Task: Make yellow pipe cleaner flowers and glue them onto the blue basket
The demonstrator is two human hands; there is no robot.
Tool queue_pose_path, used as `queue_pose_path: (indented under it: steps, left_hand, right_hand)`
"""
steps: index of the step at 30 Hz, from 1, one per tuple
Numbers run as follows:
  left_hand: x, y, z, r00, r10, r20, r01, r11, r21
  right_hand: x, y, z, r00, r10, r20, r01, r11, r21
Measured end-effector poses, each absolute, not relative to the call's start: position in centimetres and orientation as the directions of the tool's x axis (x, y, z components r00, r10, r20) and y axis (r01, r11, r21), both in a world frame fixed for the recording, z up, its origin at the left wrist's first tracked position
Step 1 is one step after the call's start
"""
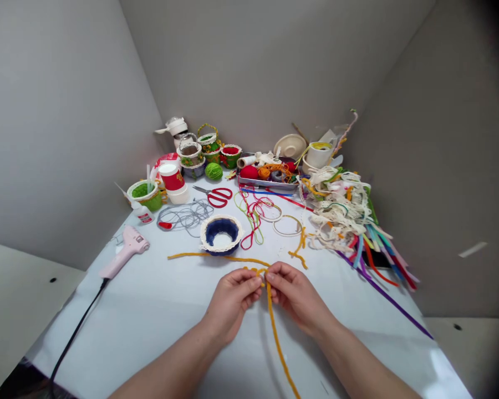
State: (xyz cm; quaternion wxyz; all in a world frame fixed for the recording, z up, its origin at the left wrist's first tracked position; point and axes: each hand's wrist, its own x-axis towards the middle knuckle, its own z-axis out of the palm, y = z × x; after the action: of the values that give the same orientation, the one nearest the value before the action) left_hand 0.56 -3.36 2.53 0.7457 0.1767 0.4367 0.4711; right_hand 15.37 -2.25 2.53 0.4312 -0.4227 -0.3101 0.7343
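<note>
Both hands meet over the near middle of the table, pinching a mustard-yellow pipe cleaner (274,327). My left hand (237,293) closes thumb and fingers on a short bent or twisted part of it. Close beside, my right hand (293,291) pinches the same yellow strand where pieces cross. One long end hangs down toward the front edge; another length stretches left across the table. Just beyond the hands sits a small dark blue basket (221,235) with a white lace rim. The exact crossing between the fingertips is partly hidden.
Red-handled scissors (219,197), grey cord (189,215) and a pink glue gun (125,252) with a black cable lie to the left. A tray of yarn (268,180) stands behind. Lace (336,208) and coloured pipe cleaners (382,257) pile up at right.
</note>
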Motion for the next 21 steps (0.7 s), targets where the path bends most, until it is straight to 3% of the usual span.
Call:
queue_pose_path:
  steps: [11, 21]
  left_hand:
    - [0.3, -3.4, 2.3, 0.373, 0.832, -0.410, -0.575, 0.554, 0.602]
    - [1.1, -3.7, 1.5, 0.257, 0.857, -0.447, -0.729, 0.475, 0.493]
  right_hand:
    - [15.5, -2.6, 2.3, -0.329, 0.871, -0.364, -0.299, -0.462, -0.835]
    - [15.4, -2.8, 1.5, -0.338, 0.904, -0.262, -0.168, -0.331, -0.928]
